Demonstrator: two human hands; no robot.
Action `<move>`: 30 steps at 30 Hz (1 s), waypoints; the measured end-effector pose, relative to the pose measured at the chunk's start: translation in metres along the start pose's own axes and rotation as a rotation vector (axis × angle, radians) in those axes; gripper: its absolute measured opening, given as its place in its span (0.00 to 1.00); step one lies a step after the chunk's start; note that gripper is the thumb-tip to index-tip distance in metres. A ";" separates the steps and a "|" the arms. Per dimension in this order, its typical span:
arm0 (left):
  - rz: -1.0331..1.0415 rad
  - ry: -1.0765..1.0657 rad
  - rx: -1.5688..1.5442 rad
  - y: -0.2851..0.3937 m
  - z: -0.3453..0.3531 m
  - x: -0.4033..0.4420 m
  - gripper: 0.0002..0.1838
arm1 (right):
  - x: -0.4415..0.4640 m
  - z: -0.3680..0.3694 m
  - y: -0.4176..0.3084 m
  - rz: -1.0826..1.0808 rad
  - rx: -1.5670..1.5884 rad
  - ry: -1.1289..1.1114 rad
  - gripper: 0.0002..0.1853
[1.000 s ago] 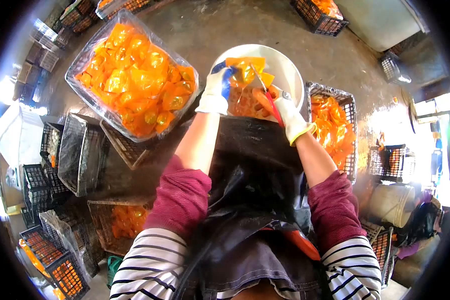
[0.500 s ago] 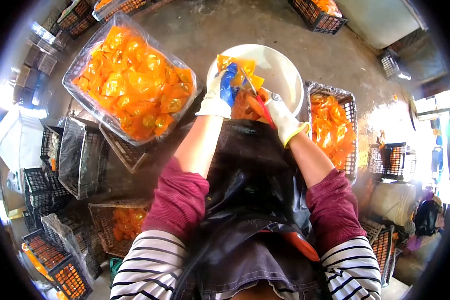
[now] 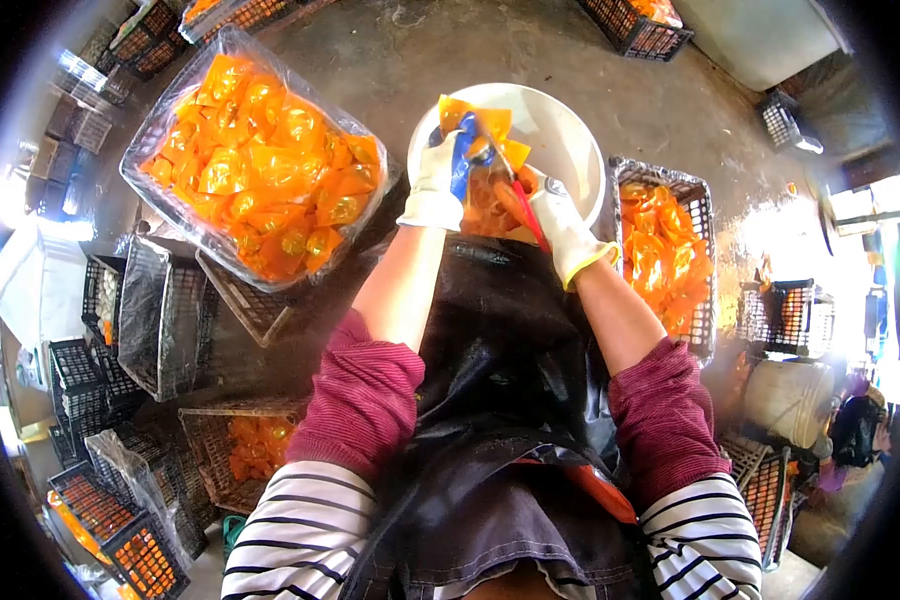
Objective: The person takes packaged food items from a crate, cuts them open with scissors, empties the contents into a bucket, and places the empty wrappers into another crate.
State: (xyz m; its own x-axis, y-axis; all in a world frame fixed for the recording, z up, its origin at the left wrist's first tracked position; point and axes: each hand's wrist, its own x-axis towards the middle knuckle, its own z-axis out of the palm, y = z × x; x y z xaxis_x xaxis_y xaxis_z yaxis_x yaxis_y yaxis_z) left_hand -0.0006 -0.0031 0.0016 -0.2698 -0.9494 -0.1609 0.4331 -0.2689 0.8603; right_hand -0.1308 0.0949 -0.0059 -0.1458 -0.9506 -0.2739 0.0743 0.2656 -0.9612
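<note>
My left hand, in a white and blue glove, is closed on an orange plastic packet above a white bucket. In my right hand, gloved in white with a yellow cuff, are red-handled scissors. Their blades point up and left against the packet; whether they are open or closed is blurred. A small dark round shape shows beside my left fingers, too smeared to name. Orange-brown contents lie in the bucket below my hands.
To the left, a plastic-lined crate is heaped with shiny orange packets. A black crate holding orange plastic stands right of the bucket. More crates line the left side, and a pale bucket stands far right.
My left hand has turned slightly, and the dark round shape now shows by its fingers. The packet has tilted more upright. My right hand with the scissors has barely moved.
</note>
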 end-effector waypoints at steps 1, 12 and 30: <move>0.036 -0.054 -0.018 0.003 0.004 -0.003 0.16 | 0.005 -0.003 0.006 0.013 0.132 0.021 0.16; 0.477 -0.064 0.696 0.053 -0.053 -0.016 0.14 | -0.020 -0.048 -0.019 -0.385 0.607 0.409 0.20; 0.021 0.052 2.174 0.121 -0.240 0.018 0.50 | -0.007 -0.050 -0.010 -0.183 1.022 0.124 0.24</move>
State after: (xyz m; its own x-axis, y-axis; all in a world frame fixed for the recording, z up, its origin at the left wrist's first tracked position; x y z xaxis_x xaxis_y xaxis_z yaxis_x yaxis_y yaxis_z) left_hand 0.2535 -0.0922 -0.0136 -0.2458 -0.9613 -0.1241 -0.9615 0.2580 -0.0944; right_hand -0.1796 0.1067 0.0037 -0.3346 -0.9242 -0.1838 0.8314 -0.1977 -0.5192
